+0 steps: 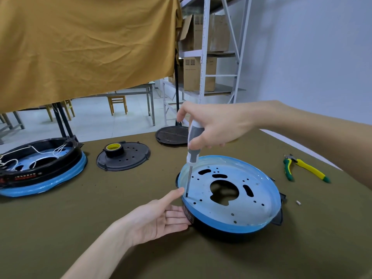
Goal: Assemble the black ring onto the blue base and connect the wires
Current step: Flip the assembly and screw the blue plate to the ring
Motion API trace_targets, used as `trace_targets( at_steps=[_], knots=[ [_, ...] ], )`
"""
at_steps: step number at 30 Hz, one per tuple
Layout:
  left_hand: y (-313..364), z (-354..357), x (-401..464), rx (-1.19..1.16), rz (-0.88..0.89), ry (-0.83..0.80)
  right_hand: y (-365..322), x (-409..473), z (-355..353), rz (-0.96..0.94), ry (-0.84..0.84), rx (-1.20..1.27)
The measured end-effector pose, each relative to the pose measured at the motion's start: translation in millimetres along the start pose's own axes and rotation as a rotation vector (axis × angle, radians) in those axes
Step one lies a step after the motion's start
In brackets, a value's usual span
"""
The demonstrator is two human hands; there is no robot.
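Note:
A round blue base (231, 208) with a perforated metal plate inside sits in front of me on the olive table, its lower wall black. My right hand (213, 123) grips a grey and white screwdriver (192, 150) held upright, its tip down on the plate near the left rim. My left hand (161, 216) lies open against the base's left side, fingers straight, thumb on the rim. At the far left stands a second blue base with a black ring (42, 170) on it and white wires (38, 152) looped inside.
A black perforated disc (132, 158) carries a roll of black tape with a yellow core (114, 149). Another black disc (173, 135) lies at the table's back edge. Yellow-green pliers (304, 168) and a small metal piece (298, 202) lie at right. Metal shelves with boxes stand behind.

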State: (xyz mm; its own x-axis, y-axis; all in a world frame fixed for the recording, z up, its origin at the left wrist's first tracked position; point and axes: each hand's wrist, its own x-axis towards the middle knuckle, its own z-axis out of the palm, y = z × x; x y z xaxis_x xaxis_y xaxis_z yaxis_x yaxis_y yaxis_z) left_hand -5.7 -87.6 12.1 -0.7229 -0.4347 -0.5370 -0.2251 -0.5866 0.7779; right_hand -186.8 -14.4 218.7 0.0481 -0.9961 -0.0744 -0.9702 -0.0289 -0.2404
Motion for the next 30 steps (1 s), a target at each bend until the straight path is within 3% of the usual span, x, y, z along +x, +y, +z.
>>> trace_targets(
  at_steps=[4,8,12,15,19,24,28,30],
  knots=[
    [1,0,-1,0.002,-0.001,-0.007,-3,2,1,-0.01,0.065,-0.11],
    [1,-1,-2,-0.007,-0.002,-0.017,-4,-1,-3,0.008,-0.021,-0.061],
    [1,0,-2,-0.002,-0.002,-0.016,-7,0,1,0.003,0.054,-0.137],
    [1,1,-2,-0.008,0.002,-0.011,-7,-4,-7,0.04,-0.05,-0.069],
    [2,2,-3,-0.006,0.005,-0.004,-8,-2,-5,0.033,-0.008,-0.102],
    [1,2,-4,-0.009,0.016,-0.002,-10,-6,-12,0.042,-0.113,-0.044],
    [1,2,-4,-0.003,0.008,-0.006,-10,-2,-6,0.05,0.028,-0.214],
    [1,2,-4,-0.002,0.009,-0.006,-11,-2,-7,0.038,0.003,-0.182]
  ],
)
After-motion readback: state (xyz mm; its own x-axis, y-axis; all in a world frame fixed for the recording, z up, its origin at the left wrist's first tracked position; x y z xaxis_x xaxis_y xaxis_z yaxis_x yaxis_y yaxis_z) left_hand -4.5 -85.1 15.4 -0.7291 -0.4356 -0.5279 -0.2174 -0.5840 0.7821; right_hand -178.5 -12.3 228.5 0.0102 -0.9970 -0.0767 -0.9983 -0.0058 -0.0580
